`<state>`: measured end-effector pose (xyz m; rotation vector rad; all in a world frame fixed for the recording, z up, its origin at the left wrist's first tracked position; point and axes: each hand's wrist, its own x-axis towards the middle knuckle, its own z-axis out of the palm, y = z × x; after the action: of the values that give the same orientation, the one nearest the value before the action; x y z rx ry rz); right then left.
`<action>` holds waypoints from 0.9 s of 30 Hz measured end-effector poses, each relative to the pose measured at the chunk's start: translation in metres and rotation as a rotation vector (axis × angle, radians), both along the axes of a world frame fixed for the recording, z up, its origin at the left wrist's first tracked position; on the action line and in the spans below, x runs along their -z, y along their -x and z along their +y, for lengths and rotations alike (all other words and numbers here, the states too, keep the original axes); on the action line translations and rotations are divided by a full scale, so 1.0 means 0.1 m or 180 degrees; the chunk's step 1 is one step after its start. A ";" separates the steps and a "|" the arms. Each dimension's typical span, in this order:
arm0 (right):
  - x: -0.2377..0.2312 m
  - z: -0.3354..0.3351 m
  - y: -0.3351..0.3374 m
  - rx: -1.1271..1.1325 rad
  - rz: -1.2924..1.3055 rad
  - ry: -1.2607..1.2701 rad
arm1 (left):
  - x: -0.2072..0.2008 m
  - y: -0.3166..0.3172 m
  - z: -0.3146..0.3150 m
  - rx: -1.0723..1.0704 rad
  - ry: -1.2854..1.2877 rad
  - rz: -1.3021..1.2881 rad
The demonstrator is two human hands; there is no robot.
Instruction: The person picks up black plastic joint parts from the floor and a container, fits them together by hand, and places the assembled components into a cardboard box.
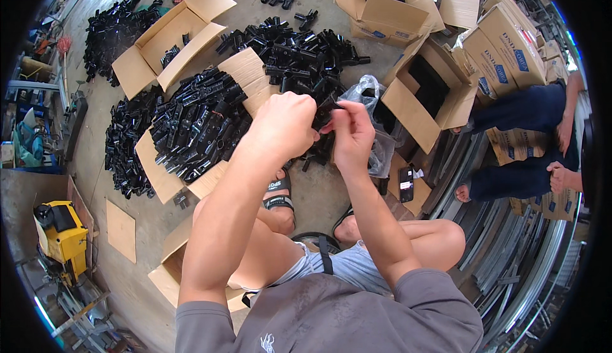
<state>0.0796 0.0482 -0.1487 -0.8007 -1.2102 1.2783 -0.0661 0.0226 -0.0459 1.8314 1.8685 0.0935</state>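
One black part [325,112], long axis unclear

Parts [204,120] lie in a carton [155,165], left of a bag [382,152].

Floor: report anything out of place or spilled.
One cardboard piece lies flat on the floor at left, apart from the boxes, so it looks stray. Many black parts are heaped loose, but nothing looks clearly damaged.
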 end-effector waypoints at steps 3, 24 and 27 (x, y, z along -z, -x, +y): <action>0.46 -0.02 -0.11 0.0466 -0.0115 0.0560 | -0.05 0.07 0.02 -0.0413 -0.0213 -0.0383; 2.51 -0.58 -0.57 -0.0756 -0.5242 -0.1968 | -0.36 0.06 -0.01 -0.1447 -0.0325 -0.4282; 2.51 -0.61 -0.73 -0.0983 -0.4996 -0.2379 | -0.42 0.06 -0.01 -0.1572 -0.0358 -0.4343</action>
<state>0.1530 -0.0127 -0.3998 -1.0229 -2.8749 0.0602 -0.0721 0.0215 -0.0041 0.7963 1.1780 1.2641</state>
